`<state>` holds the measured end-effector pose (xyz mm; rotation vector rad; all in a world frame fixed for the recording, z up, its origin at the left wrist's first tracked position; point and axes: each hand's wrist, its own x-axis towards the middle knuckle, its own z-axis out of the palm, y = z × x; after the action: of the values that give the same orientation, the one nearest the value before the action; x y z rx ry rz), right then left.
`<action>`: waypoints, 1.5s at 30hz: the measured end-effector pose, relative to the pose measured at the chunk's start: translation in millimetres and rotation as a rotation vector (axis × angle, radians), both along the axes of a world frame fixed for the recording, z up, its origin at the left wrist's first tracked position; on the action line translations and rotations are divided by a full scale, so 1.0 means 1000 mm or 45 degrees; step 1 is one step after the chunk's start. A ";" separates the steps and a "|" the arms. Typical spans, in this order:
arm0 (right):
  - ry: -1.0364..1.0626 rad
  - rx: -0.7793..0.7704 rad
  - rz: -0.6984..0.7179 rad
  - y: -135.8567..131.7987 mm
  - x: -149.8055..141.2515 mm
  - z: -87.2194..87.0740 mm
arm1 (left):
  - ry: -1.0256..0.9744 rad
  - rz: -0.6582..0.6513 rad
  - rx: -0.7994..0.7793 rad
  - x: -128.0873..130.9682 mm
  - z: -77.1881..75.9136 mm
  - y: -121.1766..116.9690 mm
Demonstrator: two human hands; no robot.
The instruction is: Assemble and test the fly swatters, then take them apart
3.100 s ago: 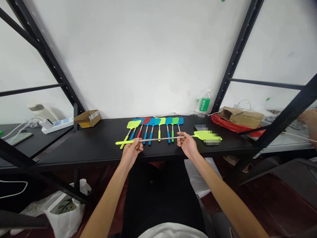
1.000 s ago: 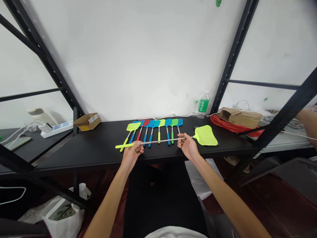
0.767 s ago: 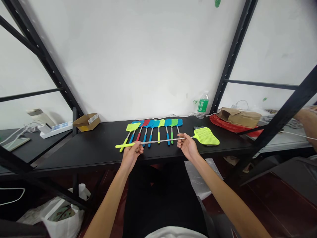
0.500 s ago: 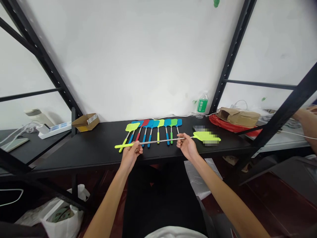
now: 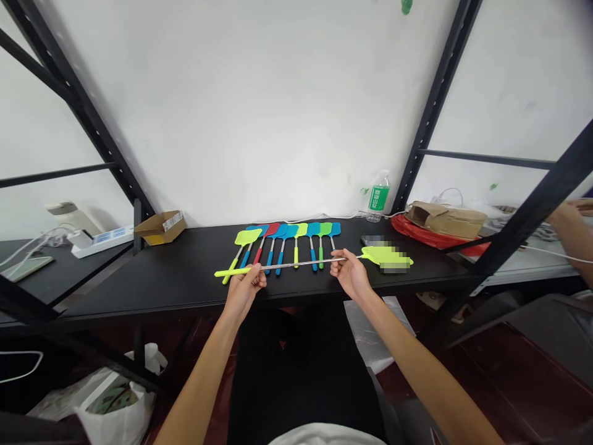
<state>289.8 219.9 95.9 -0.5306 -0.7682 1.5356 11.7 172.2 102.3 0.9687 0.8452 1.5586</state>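
A yellow-green fly swatter point(image 5: 296, 264) with an extended metal telescopic rod lies level across both hands, above the front part of the black table. My left hand point(image 5: 248, 284) is closed on it where the yellow grip meets the rod. Toward the other end, my right hand point(image 5: 348, 271) pinches the thin rod near the swatter's head, which points right. Behind the rod, several shorter fly swatters lie in a row with heads toward the wall: among them a red one point(image 5: 272, 228), a blue one point(image 5: 314, 230) and a green one point(image 5: 325, 228).
On the table point(image 5: 152, 278) stand an open cardboard box point(image 5: 161, 230) at left and a water bottle point(image 5: 378, 198) by the wall. A brown paper package point(image 5: 447, 219) sits on red plastic at right. Black shelf posts rise on both sides. Another person's arm point(image 5: 572, 225) shows far right.
My hands and the extended fly swatter stay practically in place. At the far right, the other person's arm has shifted slightly.
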 end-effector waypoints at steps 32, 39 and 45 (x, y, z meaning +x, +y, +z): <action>0.049 -0.005 -0.004 0.003 0.003 -0.002 | -0.222 -0.028 -0.049 -0.010 -0.001 0.001; 0.088 0.004 -0.053 0.004 0.004 -0.002 | -0.291 -0.055 -0.032 -0.010 0.002 -0.002; 0.200 0.000 -0.114 0.000 0.003 0.001 | -0.403 -0.043 -0.024 -0.011 0.004 -0.003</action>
<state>292.3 220.1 97.1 -0.4332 -0.6158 1.4750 0.9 169.6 106.5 0.6940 0.6164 1.6183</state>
